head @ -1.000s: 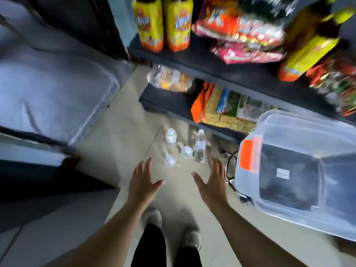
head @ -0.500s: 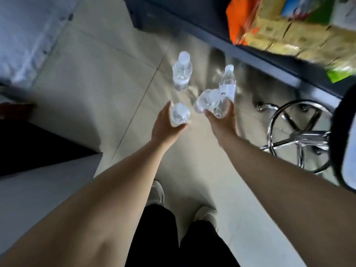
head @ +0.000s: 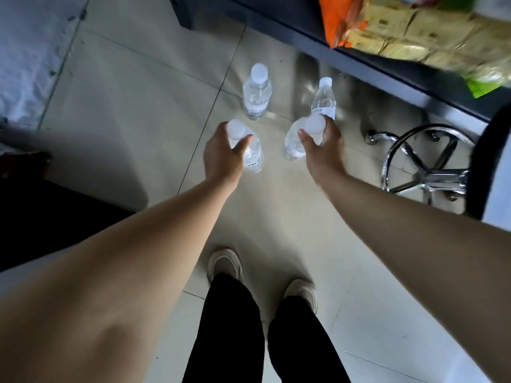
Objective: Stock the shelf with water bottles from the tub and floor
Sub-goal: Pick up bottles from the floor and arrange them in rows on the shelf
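Several clear water bottles with white caps stand on the tiled floor in front of the dark shelf (head: pixel 304 37). My left hand (head: pixel 221 156) grips the neck of the near-left water bottle (head: pixel 253 156) from above. My right hand (head: pixel 322 142) is closed around the cap end of the near-right water bottle (head: pixel 294 142), which leans toward the left. Two more bottles stand free beyond: the far-left bottle (head: pixel 257 92) and the far-right bottle (head: pixel 323 99), just behind my right hand. The tub is out of view.
The bottom shelf carries an orange packet (head: pixel 334 20) and yellowish snack packs (head: pixel 414 37). A chrome stool base (head: pixel 425 164) stands on the floor to the right. A dark block (head: pixel 41 211) lies at the left. My shoes (head: pixel 225 264) are below.
My head has dropped toward the floor and both hands reached down. They went from open above the bottles to closed on the two nearest ones; the right one now tilts.
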Motion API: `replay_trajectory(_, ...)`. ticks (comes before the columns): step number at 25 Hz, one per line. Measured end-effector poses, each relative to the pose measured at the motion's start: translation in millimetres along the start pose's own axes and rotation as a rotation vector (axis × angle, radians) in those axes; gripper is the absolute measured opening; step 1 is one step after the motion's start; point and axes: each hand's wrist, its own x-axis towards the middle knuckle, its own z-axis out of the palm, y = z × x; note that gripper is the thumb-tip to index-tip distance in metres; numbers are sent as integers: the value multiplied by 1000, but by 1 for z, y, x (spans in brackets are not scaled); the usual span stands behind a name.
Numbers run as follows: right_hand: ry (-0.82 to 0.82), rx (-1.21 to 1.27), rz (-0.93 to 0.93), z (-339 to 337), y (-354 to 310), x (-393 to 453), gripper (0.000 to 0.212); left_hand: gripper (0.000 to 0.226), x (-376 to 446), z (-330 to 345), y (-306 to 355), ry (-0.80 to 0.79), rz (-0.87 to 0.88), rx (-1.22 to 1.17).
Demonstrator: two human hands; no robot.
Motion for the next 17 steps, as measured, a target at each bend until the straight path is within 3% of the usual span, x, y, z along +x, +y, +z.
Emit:
replay_trajectory(3,50,80,-18,-38,-47,-42,42,37,-24,-54,46,76,30,35)
replay_trajectory(8,8,155,-91,-130,-166,-96,32,39,-43,-153,174,138,226,19)
replay_trajectory(17,38,228,-327,-316,-416,-159,22,47,-84,-320,451,60,683,-49)
